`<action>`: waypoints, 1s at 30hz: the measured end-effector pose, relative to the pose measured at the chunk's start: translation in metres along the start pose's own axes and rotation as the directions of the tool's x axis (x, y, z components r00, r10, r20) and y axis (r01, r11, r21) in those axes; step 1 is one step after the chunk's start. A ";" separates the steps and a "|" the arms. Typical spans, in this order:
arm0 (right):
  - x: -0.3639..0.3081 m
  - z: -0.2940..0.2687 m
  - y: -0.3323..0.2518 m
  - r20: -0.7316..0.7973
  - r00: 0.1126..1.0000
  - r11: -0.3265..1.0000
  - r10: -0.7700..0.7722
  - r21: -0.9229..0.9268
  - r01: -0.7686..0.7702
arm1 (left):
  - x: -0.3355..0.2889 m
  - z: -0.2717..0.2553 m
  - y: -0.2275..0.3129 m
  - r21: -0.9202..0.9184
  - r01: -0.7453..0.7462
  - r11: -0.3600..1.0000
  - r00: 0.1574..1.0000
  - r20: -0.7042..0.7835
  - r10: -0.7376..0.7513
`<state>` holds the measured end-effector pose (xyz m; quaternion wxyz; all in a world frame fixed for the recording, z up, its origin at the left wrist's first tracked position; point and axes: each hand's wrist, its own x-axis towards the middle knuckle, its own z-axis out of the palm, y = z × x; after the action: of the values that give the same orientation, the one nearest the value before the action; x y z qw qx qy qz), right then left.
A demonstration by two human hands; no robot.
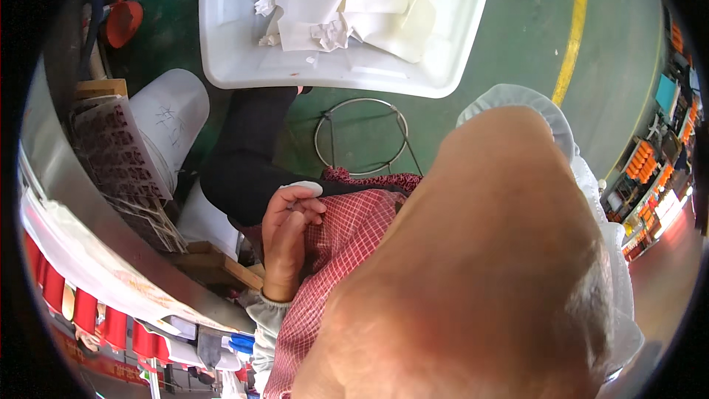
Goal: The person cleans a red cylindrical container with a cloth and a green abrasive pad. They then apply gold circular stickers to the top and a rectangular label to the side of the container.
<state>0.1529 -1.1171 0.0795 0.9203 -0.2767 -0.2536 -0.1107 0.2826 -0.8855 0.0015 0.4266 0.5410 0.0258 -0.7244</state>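
My left hand [286, 233] is in front of the red checked apron [354, 229], its fingers curled. Between thumb and fingertips it grips a small white oval piece [304, 188], whose material I cannot make out. Raised very close to the camera, my right hand [473, 303] and forearm fill the lower middle and right, blurred. A translucent elastic cuff [480, 97] rings that arm at its far end. The right fingers are out of sight, so what they hold, if anything, is hidden.
Ahead on the green floor is a white plastic tub [251, 74] with paper scraps [317, 0]. A round metal stool frame [316, 140] stands before my dark-trousered leg [251, 133]. At left are a white cylindrical bin [173, 107], printed sheets [118, 148] and a metal-edged table [125, 236].
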 end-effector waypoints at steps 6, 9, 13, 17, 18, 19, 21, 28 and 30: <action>0.003 -0.007 -0.008 0.043 0.998 0.998 0.043 -0.047 -0.041 | 0.002 0.006 0.010 0.163 -0.080 0.983 0.995 0.066 0.070; -0.002 -0.014 -0.008 -0.014 0.998 0.994 0.060 -0.092 -0.061 | 0.004 0.020 0.028 0.201 -0.188 0.961 0.980 0.107 0.170; -0.049 -0.036 0.006 -0.405 0.914 0.970 -0.030 -0.231 -0.071 | 0.013 0.053 0.060 0.029 -0.330 0.944 0.942 0.071 0.327; -0.087 -0.038 0.022 -0.672 0.724 0.949 0.152 -0.105 -0.297 | 0.032 0.055 0.077 0.011 -0.333 0.943 0.898 0.310 0.313; -0.092 -0.042 0.026 -0.675 0.717 0.934 0.175 -0.117 -0.338 | 0.035 0.061 0.082 0.004 -0.366 0.931 0.881 0.324 0.345; -0.096 -0.042 0.028 -0.694 0.694 0.938 0.193 -0.078 -0.339 | 0.037 0.067 0.087 0.056 -0.293 0.954 0.918 0.296 0.265; -0.095 -0.041 0.027 -0.721 0.655 0.939 0.227 -0.017 -0.344 | 0.043 0.071 0.092 0.070 -0.193 0.979 0.947 0.274 0.167; -0.103 -0.030 0.034 -0.719 0.618 0.930 0.317 0.108 -0.351 | 0.052 0.070 0.080 -0.096 -0.042 0.994 0.954 0.292 0.069; -0.109 -0.027 0.038 -0.711 0.616 0.928 0.339 0.143 -0.345 | 0.052 0.069 0.076 -0.088 -0.084 0.993 0.937 0.333 0.109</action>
<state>0.0846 -1.0943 -0.0148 0.9473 -0.2569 0.1882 -0.0347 0.2767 -0.9986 0.0204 0.4789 0.3938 -0.0480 -0.7831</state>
